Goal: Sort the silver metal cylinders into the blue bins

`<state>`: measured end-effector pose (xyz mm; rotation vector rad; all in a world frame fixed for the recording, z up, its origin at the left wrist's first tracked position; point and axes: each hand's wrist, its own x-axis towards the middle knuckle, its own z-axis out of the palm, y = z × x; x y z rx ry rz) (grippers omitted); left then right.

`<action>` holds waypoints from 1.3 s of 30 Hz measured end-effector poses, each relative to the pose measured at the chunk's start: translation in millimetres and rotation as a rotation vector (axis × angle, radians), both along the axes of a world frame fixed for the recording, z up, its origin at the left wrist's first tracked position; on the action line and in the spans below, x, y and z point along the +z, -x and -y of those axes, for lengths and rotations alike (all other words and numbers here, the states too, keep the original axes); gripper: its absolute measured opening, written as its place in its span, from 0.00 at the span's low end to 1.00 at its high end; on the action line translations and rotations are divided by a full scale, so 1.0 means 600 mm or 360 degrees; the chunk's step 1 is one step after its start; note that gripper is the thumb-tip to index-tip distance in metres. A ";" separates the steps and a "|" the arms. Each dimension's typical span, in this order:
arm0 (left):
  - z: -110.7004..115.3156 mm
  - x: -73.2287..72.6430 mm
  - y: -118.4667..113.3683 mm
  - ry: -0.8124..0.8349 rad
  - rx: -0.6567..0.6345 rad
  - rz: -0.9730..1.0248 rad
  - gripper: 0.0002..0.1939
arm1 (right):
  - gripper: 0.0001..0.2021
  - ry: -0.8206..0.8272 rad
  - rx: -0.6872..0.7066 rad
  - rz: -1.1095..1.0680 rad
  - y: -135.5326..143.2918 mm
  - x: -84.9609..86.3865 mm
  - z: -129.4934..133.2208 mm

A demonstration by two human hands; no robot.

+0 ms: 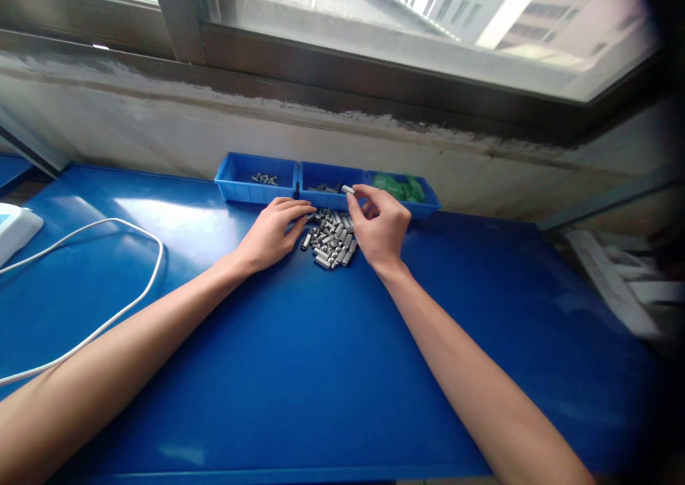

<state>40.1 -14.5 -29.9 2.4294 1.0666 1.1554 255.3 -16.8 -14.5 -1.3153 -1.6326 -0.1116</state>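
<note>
A short silvery metal standoff [347, 189] is pinched between the thumb and index finger of my right hand [382, 227], just in front of the middle blue bin [326, 198]. Below it a pile of similar metal standoffs [332, 241] lies loose on the blue table. My left hand [275, 232] rests at the pile's left edge, palm down, with its fingers stretched out. Its fingertips reach the nearest pieces, and I see nothing gripped in them. The middle bin holds some dark metal pieces [324, 187], partly hidden by its front wall.
The left bin [257, 191] contains small screws [265, 179]; the right bin [428, 203] has green material [400, 187] in it. A white cable [155, 257] loops across the table [300, 378] near a white device [18, 228]. Behind stand a wall and window.
</note>
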 end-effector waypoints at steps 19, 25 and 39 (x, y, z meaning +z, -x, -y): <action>0.005 -0.008 -0.001 -0.0043 0.0096 -0.0298 0.11 | 0.09 0.0017 0.0318 0.0030 -0.004 -0.010 0.036; 0.004 -0.006 0.006 0.0078 0.0194 -0.0227 0.08 | 0.08 0.0050 0.0453 0.0079 0.004 -0.012 0.043; -0.006 -0.004 0.004 0.0530 0.0119 0.0466 0.13 | 0.08 0.0072 0.0526 0.0181 0.001 -0.015 0.043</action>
